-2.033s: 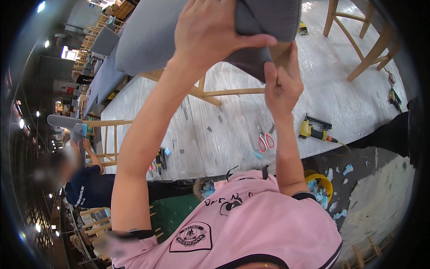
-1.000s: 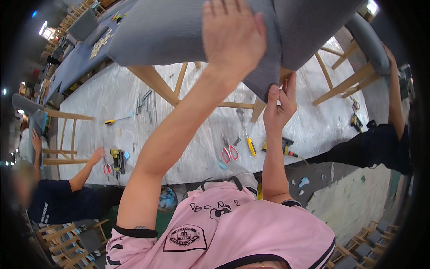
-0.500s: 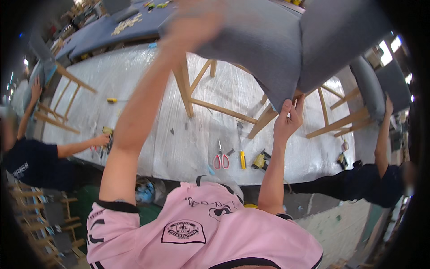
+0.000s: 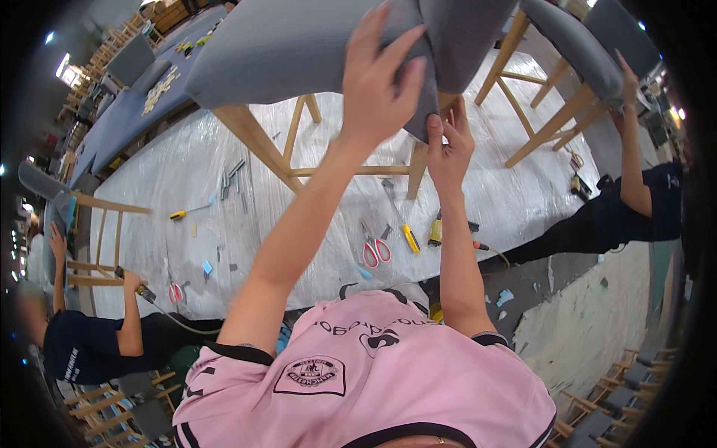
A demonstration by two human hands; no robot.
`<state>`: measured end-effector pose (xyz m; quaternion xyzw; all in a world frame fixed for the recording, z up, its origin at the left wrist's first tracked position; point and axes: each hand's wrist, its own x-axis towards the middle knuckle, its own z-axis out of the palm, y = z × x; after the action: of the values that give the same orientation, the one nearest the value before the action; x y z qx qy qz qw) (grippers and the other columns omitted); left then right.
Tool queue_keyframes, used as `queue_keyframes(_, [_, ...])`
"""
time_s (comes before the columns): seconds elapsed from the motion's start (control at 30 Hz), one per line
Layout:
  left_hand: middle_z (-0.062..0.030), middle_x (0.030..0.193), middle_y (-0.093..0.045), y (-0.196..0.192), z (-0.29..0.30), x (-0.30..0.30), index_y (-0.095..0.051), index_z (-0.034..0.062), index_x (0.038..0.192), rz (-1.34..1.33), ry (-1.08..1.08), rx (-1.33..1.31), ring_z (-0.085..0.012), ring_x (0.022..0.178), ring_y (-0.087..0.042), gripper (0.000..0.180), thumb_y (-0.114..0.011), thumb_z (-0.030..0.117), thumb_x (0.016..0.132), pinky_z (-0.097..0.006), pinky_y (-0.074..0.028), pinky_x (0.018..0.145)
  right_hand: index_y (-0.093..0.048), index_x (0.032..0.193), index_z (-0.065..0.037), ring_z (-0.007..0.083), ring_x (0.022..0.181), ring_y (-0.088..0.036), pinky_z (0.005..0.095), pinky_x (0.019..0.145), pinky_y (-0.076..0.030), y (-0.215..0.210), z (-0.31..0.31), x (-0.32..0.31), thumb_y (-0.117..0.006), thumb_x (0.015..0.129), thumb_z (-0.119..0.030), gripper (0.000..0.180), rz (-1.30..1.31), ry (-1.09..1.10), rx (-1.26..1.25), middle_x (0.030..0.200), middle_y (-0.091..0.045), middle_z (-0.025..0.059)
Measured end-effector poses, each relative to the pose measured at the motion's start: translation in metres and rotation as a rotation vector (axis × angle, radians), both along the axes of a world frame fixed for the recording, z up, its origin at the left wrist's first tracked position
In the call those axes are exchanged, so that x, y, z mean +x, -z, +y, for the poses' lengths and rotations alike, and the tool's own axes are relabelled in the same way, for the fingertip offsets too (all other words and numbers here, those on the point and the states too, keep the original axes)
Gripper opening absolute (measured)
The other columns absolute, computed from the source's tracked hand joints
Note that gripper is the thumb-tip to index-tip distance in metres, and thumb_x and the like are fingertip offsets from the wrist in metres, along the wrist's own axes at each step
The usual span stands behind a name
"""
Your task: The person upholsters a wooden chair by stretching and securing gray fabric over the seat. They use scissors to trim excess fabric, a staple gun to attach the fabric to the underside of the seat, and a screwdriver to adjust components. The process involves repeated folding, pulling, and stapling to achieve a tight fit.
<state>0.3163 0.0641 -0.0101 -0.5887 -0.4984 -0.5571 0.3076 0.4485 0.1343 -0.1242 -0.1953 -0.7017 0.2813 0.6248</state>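
A furniture workshop: wooden chair frames (image 4: 97,239), grey upholstered seats (image 4: 299,45), tools on a plastic-covered bench (image 4: 314,216).

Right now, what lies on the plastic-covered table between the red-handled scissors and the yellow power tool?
In the head view, a yellow-handled screwdriver lies between the red-handled scissors and the yellow power tool, on the plastic-covered table.
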Motion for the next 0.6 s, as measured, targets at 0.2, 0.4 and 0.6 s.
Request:
queue_keyframes(0.2, [-0.0071,0.135,-0.057,0.104,-0.023,0.035,-0.049,0.0028,0.140,-1.424,0.783,-0.044,-0.0219,0.130,-0.052,0.051,-0.068,0.030,0.101,-0.040,-0.042,0.112,-0.070,0.084,0.008,0.0368,0.110,-0.067,0.0376,0.088,-0.051,-0.006,0.002,0.006,-0.069,0.101,-0.032,0.043,-0.076,0.045,0.004,0.145,-0.050,0.0390])
queue_keyframes(0.4, [0.0002,0.128,-0.062,0.108,0.007,0.035,-0.052,0.0100,0.140,-1.605,1.163,-0.252,-0.0159,0.121,-0.058,0.057,-0.073,0.041,0.097,-0.038,-0.047,0.105,-0.069,0.071,0.005,0.0351,0.093,-0.076,0.0333,0.071,-0.055,-0.006,0.004,0.005,-0.072,0.098,-0.033,0.047,-0.045,0.024,0.051,0.140,-0.052,0.0420])
queue_keyframes(0.6, [-0.0015,0.124,-0.064,0.115,0.020,0.036,-0.054,0.0143,0.137,-1.493,1.067,-0.245,-0.0146,0.116,-0.060,0.052,-0.078,0.031,0.094,-0.037,-0.050,0.102,-0.074,0.079,0.002,0.0380,0.091,-0.076,0.0340,0.070,-0.056,-0.006,0.005,0.006,-0.076,0.094,-0.032,0.037,-0.037,0.073,0.079,0.139,-0.055,0.0394])
